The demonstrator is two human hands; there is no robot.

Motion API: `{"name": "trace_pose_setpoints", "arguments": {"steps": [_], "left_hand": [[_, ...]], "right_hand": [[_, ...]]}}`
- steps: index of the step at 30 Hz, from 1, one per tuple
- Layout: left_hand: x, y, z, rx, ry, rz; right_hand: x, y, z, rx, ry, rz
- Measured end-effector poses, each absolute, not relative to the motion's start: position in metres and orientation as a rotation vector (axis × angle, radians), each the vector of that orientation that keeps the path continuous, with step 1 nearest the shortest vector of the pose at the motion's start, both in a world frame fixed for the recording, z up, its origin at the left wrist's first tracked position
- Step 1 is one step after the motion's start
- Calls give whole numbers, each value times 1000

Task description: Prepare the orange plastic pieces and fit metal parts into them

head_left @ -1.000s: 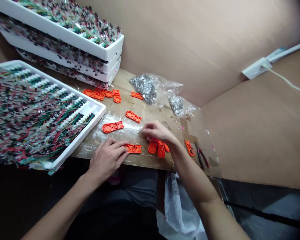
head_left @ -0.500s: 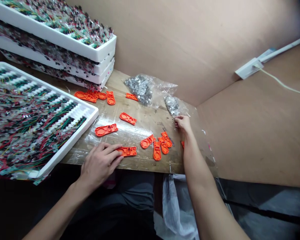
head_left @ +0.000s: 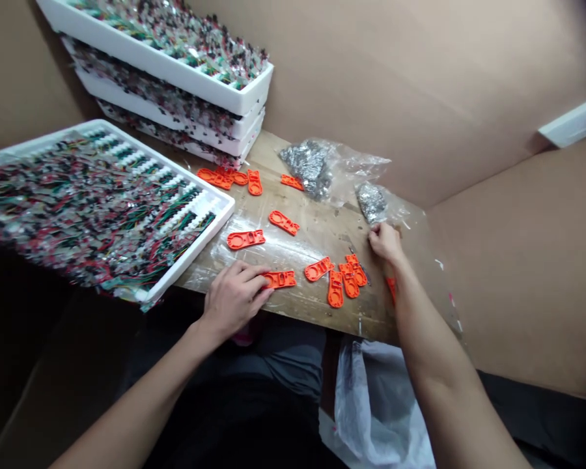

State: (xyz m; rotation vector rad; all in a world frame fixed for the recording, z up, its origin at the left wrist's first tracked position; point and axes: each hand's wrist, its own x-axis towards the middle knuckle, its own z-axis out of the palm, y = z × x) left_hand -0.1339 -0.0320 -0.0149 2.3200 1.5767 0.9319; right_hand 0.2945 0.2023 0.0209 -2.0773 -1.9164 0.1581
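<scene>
**Head view, hidden:** one orange plastic plate (head_left: 391, 290) is partly cut off behind the right wrist; the wired parts in the trays are too dense to make out singly.
**Right hand (head_left: 385, 242):** fingertips (head_left: 373, 237) drawn together, just beside a clear bag of silvery metal bits (head_left: 370, 202); whether they pinch anything small, I cannot tell.
**Left hand (head_left: 234, 299):** fingers slightly apart, their tips touching the end of a flat orange plate (head_left: 280, 280); not clamped on it.
**Orange plates:** long, round-ended and holed, lying scattered; a tight group (head_left: 342, 280) sits between the hands.
**Table (head_left: 273, 153):** wooden, covered with clear plastic film.
**Left of the plates:** a white foam tray (head_left: 190, 260) of wired parts, with a stack of trays (head_left: 244, 101) behind it.
</scene>
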Motion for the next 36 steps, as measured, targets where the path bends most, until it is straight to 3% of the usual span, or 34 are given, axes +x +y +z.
{"name": "trace_pose_setpoints", "arguments": {"steps": [6, 8, 12, 20, 22, 28, 36], "left_hand": [[-132, -36, -13, 2375, 1634, 898], [-132, -38, -12, 2408, 1632, 860], [-131, -39, -12, 2440, 1631, 847], [-132, -41, -12, 2477, 1642, 844], [-133, -41, -12, 2487, 1640, 853], [-134, -41, -15, 2501, 1642, 865], [-133, -40, -20, 2514, 1658, 931]], "right_hand": [[260, 171, 25, -1857, -1834, 304], [236, 151, 29, -1728, -1794, 473], [181, 105, 41, -1281, -1484, 1112], [127, 73, 47, -1241, -1522, 1450], [126, 75, 45, -1271, -1691, 1396], [129, 79, 39, -1472, -1993, 758], [119, 83, 30, -1496, -2159, 569]]}}
